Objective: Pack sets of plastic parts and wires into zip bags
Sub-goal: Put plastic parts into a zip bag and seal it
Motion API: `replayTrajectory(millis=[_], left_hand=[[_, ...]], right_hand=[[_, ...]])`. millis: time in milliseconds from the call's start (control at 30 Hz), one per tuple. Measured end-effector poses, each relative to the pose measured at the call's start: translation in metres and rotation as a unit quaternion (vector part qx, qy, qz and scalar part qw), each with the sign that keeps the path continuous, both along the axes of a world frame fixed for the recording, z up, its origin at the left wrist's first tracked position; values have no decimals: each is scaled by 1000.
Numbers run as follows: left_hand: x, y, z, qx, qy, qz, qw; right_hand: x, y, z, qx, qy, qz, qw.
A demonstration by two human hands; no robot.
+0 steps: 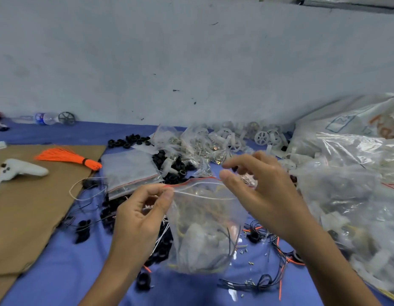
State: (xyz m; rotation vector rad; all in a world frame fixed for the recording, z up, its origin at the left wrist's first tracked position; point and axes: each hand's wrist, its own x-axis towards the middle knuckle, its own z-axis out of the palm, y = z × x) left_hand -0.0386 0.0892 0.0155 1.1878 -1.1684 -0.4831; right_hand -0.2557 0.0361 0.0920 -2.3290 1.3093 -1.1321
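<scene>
Brown cardboard sheet [37, 206] lies flat at left on the blue cloth [66, 268]. White controller-shaped object [19, 168] rests on the cardboard. Plastic water bottle [46, 118] lies on its side, far left, beside the pale, marked wall [191, 62]
</scene>
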Motion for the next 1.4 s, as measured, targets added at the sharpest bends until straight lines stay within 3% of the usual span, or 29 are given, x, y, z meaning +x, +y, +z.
replayTrajectory(millis=[233,700,1233,1400], left_hand=[[-2,2,6,-8,-10,-19,1000],[0,8,0,-10,-14,-20,1000],[1,10,6,10,-81,5,997],[6,11,15,-1,-266,63,962]], right_hand=[[49,-12,17,-26,222,170,960],[63,-15,8,-8,187,227,956],[38,-10,6,-36,231,159,959],[39,-8,5,-39,234,154,959]])
